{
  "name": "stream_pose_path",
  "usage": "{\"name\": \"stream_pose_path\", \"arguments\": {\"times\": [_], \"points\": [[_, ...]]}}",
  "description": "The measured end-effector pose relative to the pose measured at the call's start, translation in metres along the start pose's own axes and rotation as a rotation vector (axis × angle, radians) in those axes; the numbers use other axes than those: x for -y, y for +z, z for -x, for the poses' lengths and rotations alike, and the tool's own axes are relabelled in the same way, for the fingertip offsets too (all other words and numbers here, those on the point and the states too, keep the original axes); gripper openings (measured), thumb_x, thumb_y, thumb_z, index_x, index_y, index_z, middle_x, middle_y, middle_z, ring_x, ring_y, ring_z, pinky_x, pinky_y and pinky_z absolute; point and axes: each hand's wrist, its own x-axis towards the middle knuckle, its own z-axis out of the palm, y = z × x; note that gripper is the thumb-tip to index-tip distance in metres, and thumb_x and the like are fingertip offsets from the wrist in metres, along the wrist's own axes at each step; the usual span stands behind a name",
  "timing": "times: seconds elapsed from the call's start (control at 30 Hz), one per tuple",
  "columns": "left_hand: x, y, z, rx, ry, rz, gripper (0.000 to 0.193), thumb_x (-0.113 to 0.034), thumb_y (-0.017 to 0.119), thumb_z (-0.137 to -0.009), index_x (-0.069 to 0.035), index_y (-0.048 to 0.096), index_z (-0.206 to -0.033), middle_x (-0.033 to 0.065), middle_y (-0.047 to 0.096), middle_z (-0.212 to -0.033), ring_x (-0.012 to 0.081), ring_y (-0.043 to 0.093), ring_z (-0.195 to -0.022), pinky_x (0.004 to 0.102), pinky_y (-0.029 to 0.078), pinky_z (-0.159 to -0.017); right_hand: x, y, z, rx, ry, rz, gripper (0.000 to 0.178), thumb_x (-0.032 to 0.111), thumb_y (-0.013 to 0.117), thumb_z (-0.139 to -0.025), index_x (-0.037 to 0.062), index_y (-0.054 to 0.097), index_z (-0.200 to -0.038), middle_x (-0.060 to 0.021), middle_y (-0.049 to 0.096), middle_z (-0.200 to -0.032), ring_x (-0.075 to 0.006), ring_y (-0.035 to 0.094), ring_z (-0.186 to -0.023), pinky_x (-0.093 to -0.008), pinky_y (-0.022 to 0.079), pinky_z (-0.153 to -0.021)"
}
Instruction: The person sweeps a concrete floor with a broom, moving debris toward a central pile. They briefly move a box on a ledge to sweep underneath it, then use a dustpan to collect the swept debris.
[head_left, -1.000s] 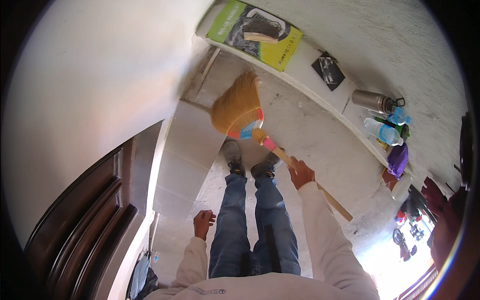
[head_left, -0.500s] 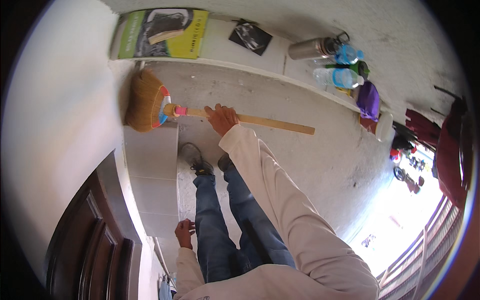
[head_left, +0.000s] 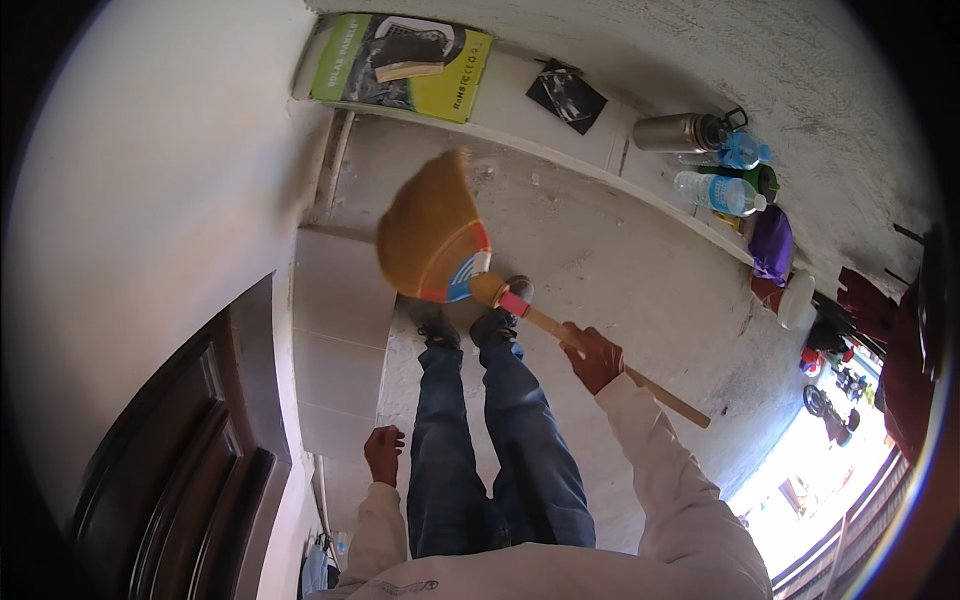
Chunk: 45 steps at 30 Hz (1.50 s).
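My right hand (head_left: pixel 595 358) is wrapped round the wooden handle of a soft broom (head_left: pixel 425 230). The broom slants from upper left to lower right, its handle end sticking out past my hand. Its fan-shaped tan bristle head, banded in red, white and blue, is in front of my shoes and covers part of the floor; I cannot tell whether the bristles touch it. My left hand (head_left: pixel 383 455) hangs beside my left leg with its fingers loosely curled and slightly apart, holding nothing.
A raised ledge (head_left: pixel 540 150) along the wall bears a green-yellow box (head_left: pixel 335 65), a dark picture card (head_left: pixel 566 97), a steel flask (head_left: pixel 675 132), plastic bottles (head_left: pixel 725 192) and a purple bag (head_left: pixel 771 243). A dark wooden door (head_left: pixel 190 460) is at left; a bright opening lies at right.
My right hand has drawn the broom away from the left corner, rightward and nearer to me, turning it so the handle slants down right. My feet have shifted, and the view has moved left.
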Motion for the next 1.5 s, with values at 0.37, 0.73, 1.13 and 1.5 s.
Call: {"name": "stream_pose_path", "arguments": {"times": [0.37,0.73,1.13,1.5], "points": [[-0.030,0.035,0.007,0.005,0.026,0.161,0.016,-0.019,0.057,-0.086,-0.003,0.059,-0.087,0.0044,0.064,-0.078,0.0105,0.057,-0.065,0.0258,0.046,-0.056,0.102,0.068,-0.184,-0.079,-0.188,0.169,0.026,0.029,0.058,-0.081,0.0175,0.057,-0.104,-0.0090,0.060,-0.085,-0.0265,0.063,-0.076,-0.0402,0.051,-0.065],[-0.030,0.044,-0.017,0.104,0.024,0.135,0.026,-0.026,0.056,-0.088,-0.004,0.059,-0.099,0.0065,0.065,-0.085,0.0124,0.060,-0.071,0.0258,0.047,-0.059,0.035,0.025,-0.064,0.024,0.086,0.089,0.032,0.028,0.062,-0.081,0.0154,0.059,-0.110,-0.0129,0.060,-0.077,-0.0313,0.061,-0.074,-0.0416,0.048,-0.064],[-0.150,0.178,-0.014,0.207,-0.240,0.981,0.022,-0.035,0.062,-0.086,-0.017,0.051,-0.092,-0.0047,0.040,-0.061,0.0058,0.036,-0.044,0.0212,0.033,-0.039,0.105,-0.052,0.133,0.299,0.201,-0.208,0.067,0.046,0.061,-0.079,0.0111,0.039,-0.132,-0.0173,0.060,-0.089,-0.0336,0.060,-0.083,-0.0440,0.046,-0.075],[-0.199,0.091,-0.120,0.327,-0.159,0.937,0.023,-0.030,0.064,-0.083,-0.015,0.048,-0.075,-0.0029,0.044,-0.063,0.0085,0.043,-0.047,0.0236,0.039,-0.044,0.144,-0.098,0.115,0.920,0.588,-0.999,0.031,0.023,0.049,-0.093,0.0079,0.046,-0.120,0.0016,0.048,-0.063,-0.0058,0.042,-0.046,-0.0214,0.034,-0.039]]}}
